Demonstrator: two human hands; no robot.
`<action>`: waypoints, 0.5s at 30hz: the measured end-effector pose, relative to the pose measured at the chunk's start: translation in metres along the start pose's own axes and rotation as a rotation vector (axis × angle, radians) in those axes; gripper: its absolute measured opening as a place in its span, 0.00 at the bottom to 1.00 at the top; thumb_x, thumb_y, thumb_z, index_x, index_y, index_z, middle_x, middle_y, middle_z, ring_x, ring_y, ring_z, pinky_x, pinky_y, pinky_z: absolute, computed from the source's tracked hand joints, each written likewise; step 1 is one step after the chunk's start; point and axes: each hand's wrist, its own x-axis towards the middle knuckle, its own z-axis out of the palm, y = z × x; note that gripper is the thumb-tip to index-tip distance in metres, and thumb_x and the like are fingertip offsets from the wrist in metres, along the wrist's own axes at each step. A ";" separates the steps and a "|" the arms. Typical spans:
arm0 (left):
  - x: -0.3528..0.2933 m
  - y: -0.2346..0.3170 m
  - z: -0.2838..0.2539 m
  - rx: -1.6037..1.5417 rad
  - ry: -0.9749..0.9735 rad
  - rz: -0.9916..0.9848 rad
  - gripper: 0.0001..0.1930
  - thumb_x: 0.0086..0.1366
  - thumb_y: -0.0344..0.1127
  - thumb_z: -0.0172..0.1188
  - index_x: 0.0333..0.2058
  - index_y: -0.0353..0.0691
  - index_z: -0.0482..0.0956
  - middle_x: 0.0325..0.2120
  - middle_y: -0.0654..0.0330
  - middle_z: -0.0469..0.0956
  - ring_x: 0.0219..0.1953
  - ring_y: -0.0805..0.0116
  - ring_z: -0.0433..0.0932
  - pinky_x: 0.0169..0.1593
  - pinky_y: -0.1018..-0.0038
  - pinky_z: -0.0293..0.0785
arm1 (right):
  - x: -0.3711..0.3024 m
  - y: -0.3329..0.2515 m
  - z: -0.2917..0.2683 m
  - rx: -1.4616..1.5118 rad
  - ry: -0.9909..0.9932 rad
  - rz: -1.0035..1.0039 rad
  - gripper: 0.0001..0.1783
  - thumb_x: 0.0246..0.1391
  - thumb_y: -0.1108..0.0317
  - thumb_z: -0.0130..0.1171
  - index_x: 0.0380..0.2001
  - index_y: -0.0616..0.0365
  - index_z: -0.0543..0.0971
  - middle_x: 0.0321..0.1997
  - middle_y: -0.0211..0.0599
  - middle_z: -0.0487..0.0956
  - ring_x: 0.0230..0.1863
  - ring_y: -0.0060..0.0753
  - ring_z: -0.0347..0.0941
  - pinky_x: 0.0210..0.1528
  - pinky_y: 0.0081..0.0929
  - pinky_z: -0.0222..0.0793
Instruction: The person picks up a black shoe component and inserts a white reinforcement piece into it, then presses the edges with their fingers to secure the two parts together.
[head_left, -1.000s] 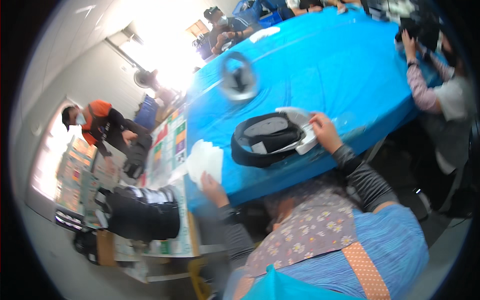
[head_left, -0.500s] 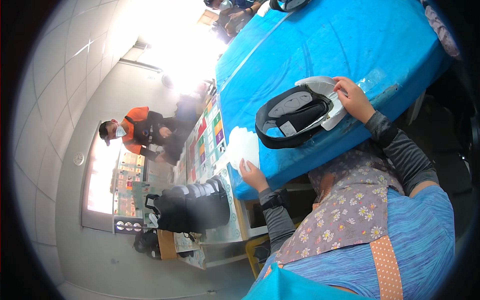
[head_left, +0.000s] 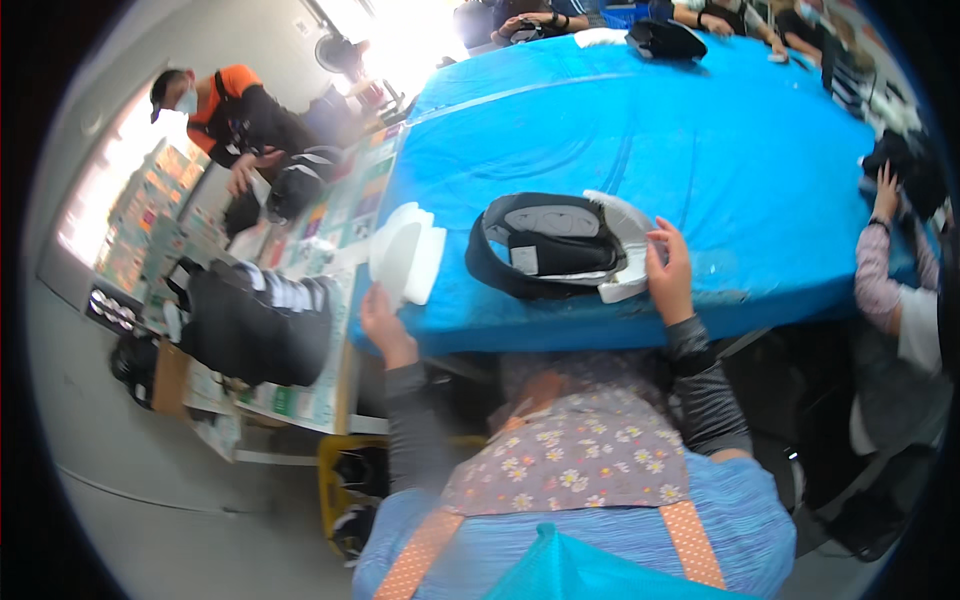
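A black oval padded shell (head_left: 484, 262), open at the top with grey moulded padding inside, lies on the blue-covered table (head_left: 560, 130) in front of me. A white curved piece (head_left: 628, 225) lines its right end. My right hand (head_left: 672, 272) grips that curved piece, thumb and fingers pressed at its outer edge. To the left of the shell, my left hand (head_left: 388, 332) pinches the lower end of some white flat rounded pieces (head_left: 402, 255), which overlap near the table's left edge. A small white label (head_left: 524, 262) shows inside the shell.
A black bag (head_left: 255, 320) stands on the side table at left, where a person in orange (head_left: 235, 115) handles black items. Another black piece (head_left: 665, 40) lies at the far edge. Co-workers sit beyond and at right. A yellow crate (head_left: 328, 490) is below left.
My view has turned, levelling the table and bringing in the co-workers at right. My left hand's fingers have closed on the white flat pieces; my right hand stays at the curved piece.
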 end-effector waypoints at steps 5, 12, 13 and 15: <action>-0.064 0.092 0.036 -0.098 -0.369 -0.207 0.14 0.67 0.29 0.55 0.47 0.28 0.81 0.44 0.54 0.81 0.45 0.68 0.79 0.50 0.74 0.74 | 0.013 -0.069 0.011 -0.066 -0.038 -0.413 0.26 0.49 0.77 0.66 0.53 0.59 0.75 0.65 0.50 0.72 0.63 0.51 0.70 0.65 0.43 0.65; -0.104 0.138 0.080 -0.085 -0.795 -0.366 0.18 0.69 0.35 0.54 0.51 0.28 0.81 0.46 0.55 0.82 0.45 0.71 0.79 0.51 0.77 0.73 | 0.032 -0.145 0.010 -0.049 -0.496 -0.794 0.24 0.45 0.79 0.66 0.48 0.53 0.82 0.52 0.41 0.83 0.43 0.44 0.80 0.48 0.37 0.77; -0.108 0.139 0.086 -0.056 -0.853 -0.412 0.21 0.70 0.39 0.54 0.53 0.28 0.80 0.47 0.55 0.82 0.45 0.71 0.79 0.50 0.78 0.73 | 0.031 -0.140 0.007 -0.046 -0.466 -0.785 0.22 0.45 0.80 0.65 0.46 0.55 0.83 0.49 0.41 0.84 0.40 0.44 0.81 0.45 0.35 0.77; -0.103 0.133 0.075 -0.200 -1.110 -0.345 0.35 0.71 0.60 0.49 0.62 0.33 0.73 0.49 0.55 0.80 0.43 0.72 0.77 0.41 0.79 0.69 | 0.024 -0.138 0.001 0.052 -0.490 -0.647 0.18 0.48 0.80 0.64 0.44 0.56 0.83 0.45 0.42 0.84 0.38 0.42 0.81 0.43 0.33 0.77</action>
